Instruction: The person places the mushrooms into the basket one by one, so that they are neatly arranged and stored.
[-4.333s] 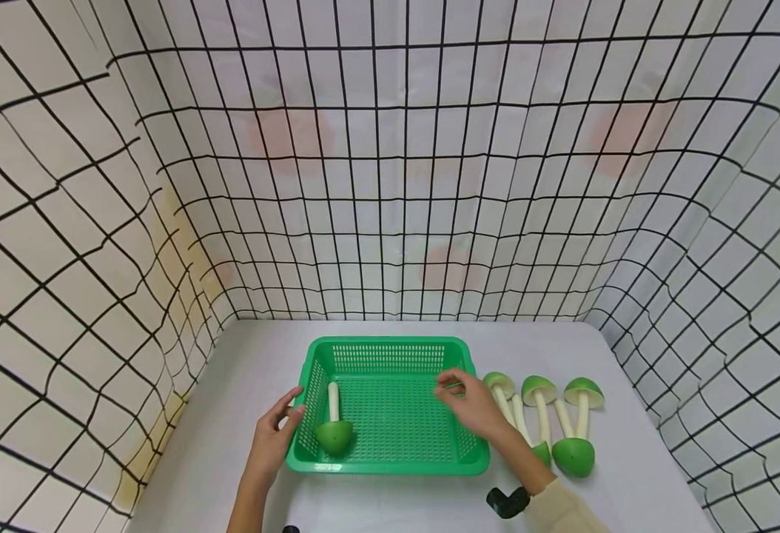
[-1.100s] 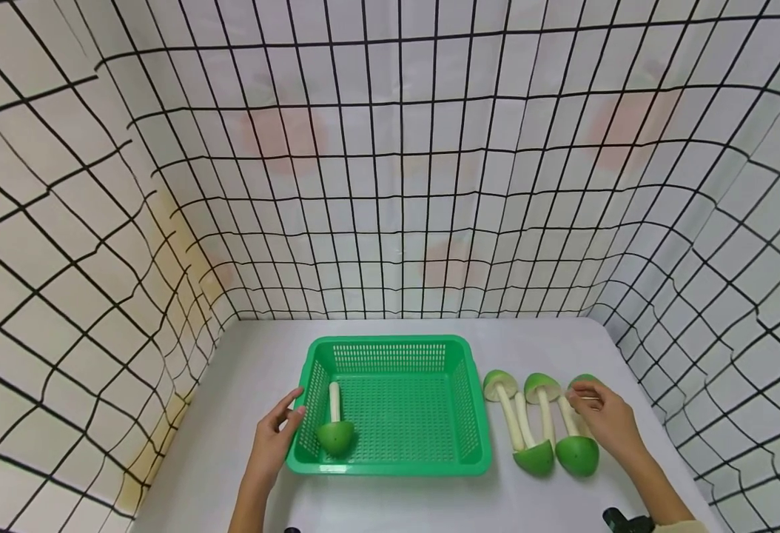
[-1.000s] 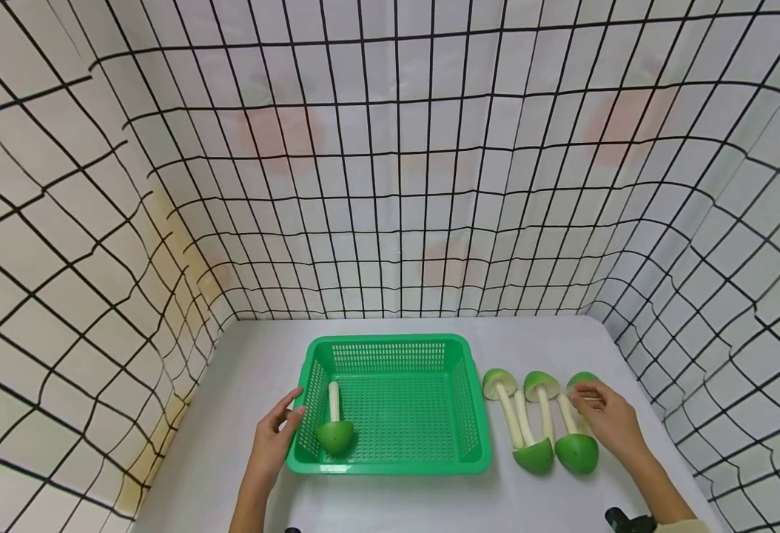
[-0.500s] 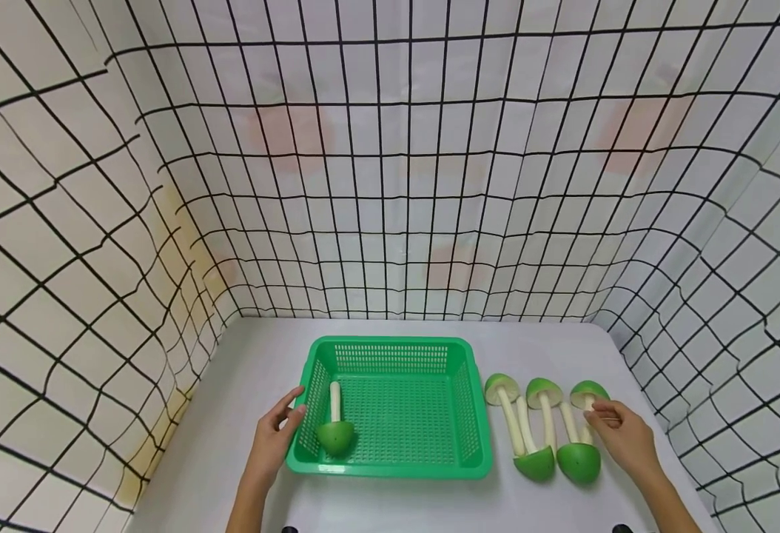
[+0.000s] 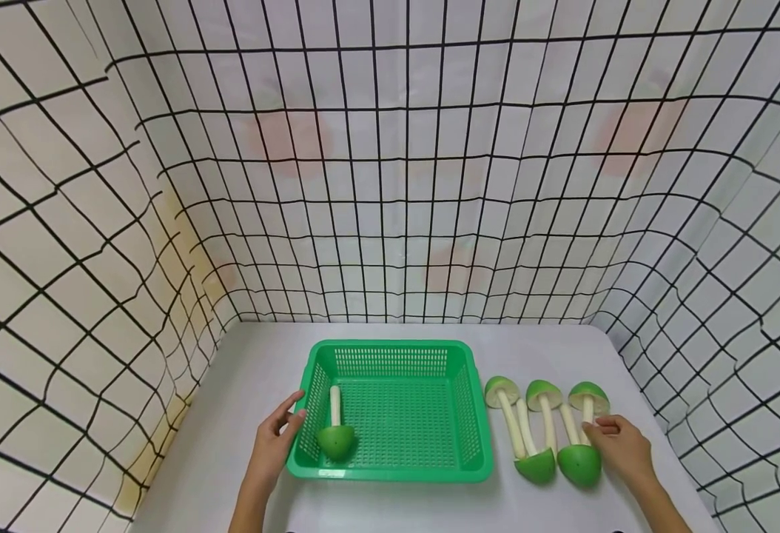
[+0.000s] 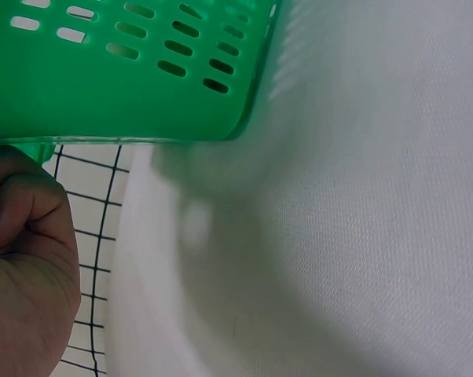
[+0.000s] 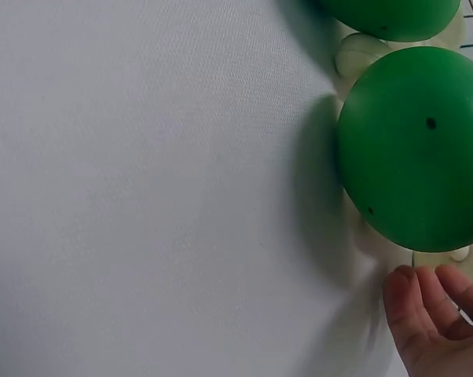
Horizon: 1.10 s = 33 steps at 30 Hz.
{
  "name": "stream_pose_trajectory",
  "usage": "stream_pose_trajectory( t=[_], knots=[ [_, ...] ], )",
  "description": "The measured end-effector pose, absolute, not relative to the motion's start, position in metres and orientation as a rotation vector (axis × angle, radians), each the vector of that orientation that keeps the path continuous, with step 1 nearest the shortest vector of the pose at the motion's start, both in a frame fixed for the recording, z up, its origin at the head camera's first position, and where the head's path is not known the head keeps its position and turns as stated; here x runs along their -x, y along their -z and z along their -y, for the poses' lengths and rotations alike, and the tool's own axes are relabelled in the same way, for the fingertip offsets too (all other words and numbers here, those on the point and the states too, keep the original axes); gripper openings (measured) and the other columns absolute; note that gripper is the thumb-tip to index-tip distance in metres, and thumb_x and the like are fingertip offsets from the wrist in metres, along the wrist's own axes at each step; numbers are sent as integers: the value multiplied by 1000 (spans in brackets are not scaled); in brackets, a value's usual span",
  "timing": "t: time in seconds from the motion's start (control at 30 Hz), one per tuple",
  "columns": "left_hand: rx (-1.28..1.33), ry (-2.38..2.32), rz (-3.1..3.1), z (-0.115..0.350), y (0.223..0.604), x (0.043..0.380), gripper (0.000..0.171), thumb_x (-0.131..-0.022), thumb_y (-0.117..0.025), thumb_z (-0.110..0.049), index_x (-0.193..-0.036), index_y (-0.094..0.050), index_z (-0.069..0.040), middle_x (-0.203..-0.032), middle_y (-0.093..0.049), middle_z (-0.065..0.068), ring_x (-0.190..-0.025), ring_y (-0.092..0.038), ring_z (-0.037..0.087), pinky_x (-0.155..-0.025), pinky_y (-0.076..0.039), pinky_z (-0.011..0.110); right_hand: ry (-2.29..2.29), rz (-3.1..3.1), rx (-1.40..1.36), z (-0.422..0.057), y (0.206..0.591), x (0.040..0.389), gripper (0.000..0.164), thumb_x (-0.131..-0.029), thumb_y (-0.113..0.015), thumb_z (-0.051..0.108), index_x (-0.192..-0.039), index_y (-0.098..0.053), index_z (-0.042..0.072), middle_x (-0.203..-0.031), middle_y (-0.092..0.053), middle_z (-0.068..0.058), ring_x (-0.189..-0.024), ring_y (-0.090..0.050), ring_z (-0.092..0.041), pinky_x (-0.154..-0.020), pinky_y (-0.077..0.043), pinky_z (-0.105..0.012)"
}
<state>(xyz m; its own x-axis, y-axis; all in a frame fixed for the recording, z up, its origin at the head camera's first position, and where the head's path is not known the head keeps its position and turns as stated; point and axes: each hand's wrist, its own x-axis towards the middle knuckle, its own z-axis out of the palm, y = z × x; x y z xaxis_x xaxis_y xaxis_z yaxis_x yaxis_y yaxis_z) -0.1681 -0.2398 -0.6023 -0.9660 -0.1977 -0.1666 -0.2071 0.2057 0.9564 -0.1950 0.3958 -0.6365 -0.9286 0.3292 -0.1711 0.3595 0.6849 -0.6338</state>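
Note:
The left hand (image 5: pixel 273 440) holds the left rim of a green plastic basket (image 5: pixel 390 474), fingertips and thumb at its edge. One toy mushroom with a green cap (image 5: pixel 335 442) and white stem lies inside, on the left. To the right of the basket, the right hand (image 5: pixel 623 448) pinches the white stem of the rightmost toy mushroom (image 5: pixel 590 396), which lies cap away. The right wrist view shows those fingers (image 7: pixel 401 294) beside a green cap (image 7: pixel 417 149) of a neighbouring mushroom; the thumb is mostly hidden there.
Several toy mushrooms lie in a row on the white cloth, including ones with caps at the far side (image 5: pixel 543 394) and at the near side (image 5: pixel 535 466). A black grid net (image 5: pixel 397 185) over white sheeting walls in the back and both sides.
My right hand has moved from over the basket to the rightmost mushroom, then come down and nearer onto its stem. The left hand and the basket have stayed put.

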Motion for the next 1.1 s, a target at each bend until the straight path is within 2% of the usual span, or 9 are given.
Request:
stream_pose_trajectory(
  t=[0.1, 0.2, 0.5, 0.77, 0.9, 1.1],
  knots=[
    [412, -1942, -2432, 239, 602, 167, 47, -101, -64, -45, -146, -56, -35, -103, -58, 13, -71, -61, 17, -60, -56, 28, 1077, -2827, -520, -395, 638, 194, 71, -97, -63, 55, -133, -56, -6, -117, -69, -25, -104, -66, -37, -74, -47, -32],
    [412, -1946, -2423, 240, 602, 168, 47, -101, -64, -45, -146, -56, -35, -103, -57, 13, -71, -61, 17, -60, -57, 28, 1068, -2815, -482, -392, 637, 193, 72, -99, -62, 54, -135, -55, -8, -116, -69, -23, -104, -66, -36, -74, -46, -31],
    [414, -1950, -2412, 239, 603, 168, 48, -103, -63, -42, -148, -55, -31, -103, -58, 13, -71, -62, 16, -60, -57, 28, 1084, -2793, -462, -389, 628, 190, 66, -101, -61, 46, -137, -56, -8, -110, -71, -17, -97, -63, -26, -74, -45, -30],
    [357, -1978, -2423, 240, 604, 166, 49, -102, -63, -44, -148, -55, -29, -101, -57, 13, -62, -54, 11, -54, -52, 27, 1087, -2843, -461, -391, 628, 190, 60, -99, -66, 42, -137, -60, -4, -108, -73, -14, -94, -64, -22, -74, -45, -30],
    [374, -1965, -2415, 241, 603, 166, 45, -103, -63, -41, -147, -56, -33, -103, -57, 14, -63, -55, 11, -56, -53, 27, 1090, -2856, -485, -393, 628, 189, 60, -98, -68, 42, -137, -60, -3, -109, -73, -14, -89, -64, -15, -71, -45, -28],
    [388, -1968, -2400, 241, 603, 167, 48, -101, -64, -47, -147, -56, -35, -107, -59, 16, -68, -60, 16, -58, -55, 28, 1103, -2860, -505, -397, 627, 188, 59, -100, -65, 40, -139, -59, -3, -109, -73, -14, -83, -62, -10, -65, -47, -25]
  ],
)
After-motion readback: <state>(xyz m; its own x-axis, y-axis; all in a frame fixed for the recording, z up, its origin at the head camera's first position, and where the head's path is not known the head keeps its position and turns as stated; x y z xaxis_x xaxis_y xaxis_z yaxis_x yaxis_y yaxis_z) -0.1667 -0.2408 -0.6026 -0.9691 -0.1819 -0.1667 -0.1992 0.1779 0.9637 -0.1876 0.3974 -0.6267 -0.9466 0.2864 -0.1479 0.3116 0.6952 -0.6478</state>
